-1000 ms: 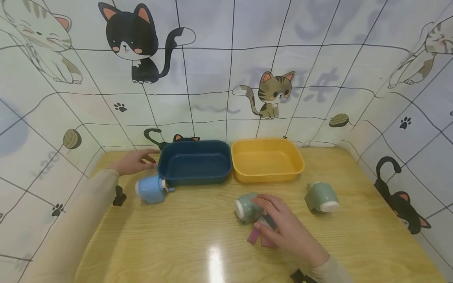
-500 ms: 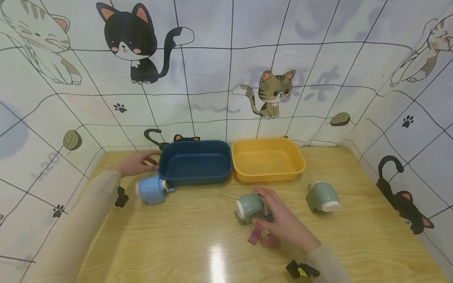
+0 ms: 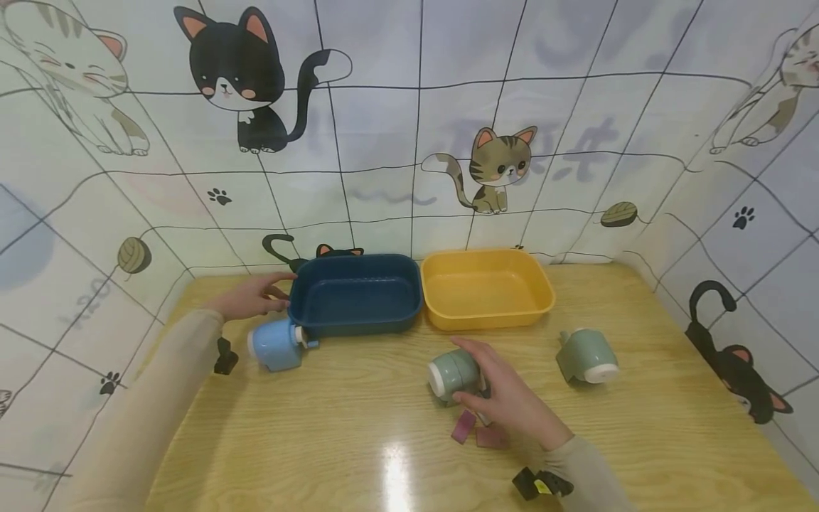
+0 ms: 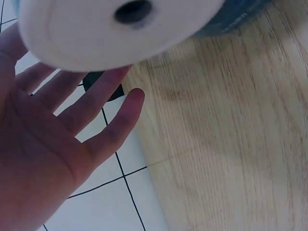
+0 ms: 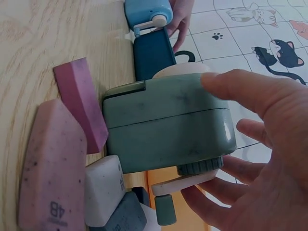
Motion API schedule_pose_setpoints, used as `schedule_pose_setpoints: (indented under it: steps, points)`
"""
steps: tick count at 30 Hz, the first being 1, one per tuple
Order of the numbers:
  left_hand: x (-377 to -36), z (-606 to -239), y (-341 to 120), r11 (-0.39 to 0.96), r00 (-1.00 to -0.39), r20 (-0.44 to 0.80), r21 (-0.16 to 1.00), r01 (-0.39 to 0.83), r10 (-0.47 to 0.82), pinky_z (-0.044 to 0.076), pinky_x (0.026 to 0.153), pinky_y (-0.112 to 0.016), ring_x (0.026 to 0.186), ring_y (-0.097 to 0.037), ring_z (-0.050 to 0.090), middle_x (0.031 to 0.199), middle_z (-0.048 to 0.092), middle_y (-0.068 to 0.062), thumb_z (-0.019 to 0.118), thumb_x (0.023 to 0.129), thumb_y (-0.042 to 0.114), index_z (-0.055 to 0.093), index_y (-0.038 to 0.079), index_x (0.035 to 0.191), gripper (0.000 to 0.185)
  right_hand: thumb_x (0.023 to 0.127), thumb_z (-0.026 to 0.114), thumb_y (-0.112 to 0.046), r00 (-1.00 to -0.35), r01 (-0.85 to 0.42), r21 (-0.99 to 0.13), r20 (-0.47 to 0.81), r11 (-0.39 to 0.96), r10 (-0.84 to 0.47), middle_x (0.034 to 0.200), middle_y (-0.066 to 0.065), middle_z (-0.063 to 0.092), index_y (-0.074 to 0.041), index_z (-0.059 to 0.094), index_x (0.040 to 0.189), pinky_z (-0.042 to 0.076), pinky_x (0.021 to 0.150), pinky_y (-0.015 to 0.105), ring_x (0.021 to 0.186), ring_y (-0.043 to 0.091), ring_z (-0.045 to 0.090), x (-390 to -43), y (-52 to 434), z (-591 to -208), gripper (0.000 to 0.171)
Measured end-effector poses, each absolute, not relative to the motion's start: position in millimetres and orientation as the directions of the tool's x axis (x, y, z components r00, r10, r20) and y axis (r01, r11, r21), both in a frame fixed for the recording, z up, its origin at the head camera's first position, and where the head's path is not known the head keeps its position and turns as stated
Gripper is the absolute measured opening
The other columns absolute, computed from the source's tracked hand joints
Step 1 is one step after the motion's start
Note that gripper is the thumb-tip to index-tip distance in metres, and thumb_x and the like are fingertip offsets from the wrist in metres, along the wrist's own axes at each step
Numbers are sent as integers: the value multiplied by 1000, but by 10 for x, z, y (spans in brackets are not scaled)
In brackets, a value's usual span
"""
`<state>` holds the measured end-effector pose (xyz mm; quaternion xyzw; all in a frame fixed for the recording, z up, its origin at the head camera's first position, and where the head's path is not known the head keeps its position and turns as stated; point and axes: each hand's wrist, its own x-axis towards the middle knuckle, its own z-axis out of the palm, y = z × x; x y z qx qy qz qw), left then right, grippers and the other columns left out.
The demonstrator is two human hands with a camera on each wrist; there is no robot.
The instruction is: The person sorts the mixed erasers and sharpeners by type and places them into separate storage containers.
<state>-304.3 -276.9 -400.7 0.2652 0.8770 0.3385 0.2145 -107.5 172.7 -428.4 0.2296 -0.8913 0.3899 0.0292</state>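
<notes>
My right hand curves round a green pencil sharpener that lies on its side on the table. In the right wrist view the thumb lies on the sharpener's body; the other fingers reach behind it, beside the crank. Close by are a purple eraser, a pink eraser, a white eraser and a dark grey eraser. My left hand, fingers relaxed, is at the left end of a dark blue tray; contact is unclear. Just in front lies a blue pencil sharpener.
Right of the blue tray, a yellow tray stands against the back wall. Another green pencil sharpener lies farther right on the wooden table. Cat-patterned walls enclose the back and sides.
My right hand has shifted slightly left, bringing its thumb and fingers round the green pencil sharpener and uncovering more of the pink eraser. My left hand has edged slightly right, towards the blue tray.
</notes>
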Motion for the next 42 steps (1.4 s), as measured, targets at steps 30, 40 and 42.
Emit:
schedule_pose_setpoints:
  steps: [30, 40, 42]
  points:
    - [-3046, -3856, -2519, 719, -816, -353, 687, 107, 458, 46, 93, -53, 111, -40, 56, 131, 47, -34, 60, 86, 5, 30, -4, 147, 68, 83, 78, -22, -916, -369, -728, 180, 577, -358, 142, 12, 44, -18, 32, 150, 42, 98, 51, 122, 30, 47, -1099, 1744, -4370, 81]
    - [-3051, -3801, -2421, 592, -797, -446, 793, -142, 406, 54, 85, -44, 110, -43, 52, 131, 35, -38, 49, 85, -14, 20, -6, 148, 70, 84, 77, -22, -910, -386, -723, 195, 574, -366, 139, 10, 46, -16, 33, 149, 44, 97, 50, 120, 27, 49, -1101, 1750, -4403, 79]
    - [-3069, -3805, -2412, 588, -800, -452, 793, -158, 395, 54, 84, -42, 108, -42, 53, 129, 36, -36, 50, 85, -14, 21, -5, 148, 70, 85, 77, -22, -909, -385, -732, 197, 562, -367, 140, 12, 45, -15, 33, 150, 44, 97, 51, 120, 28, 48, -1101, 1752, -4408, 79]
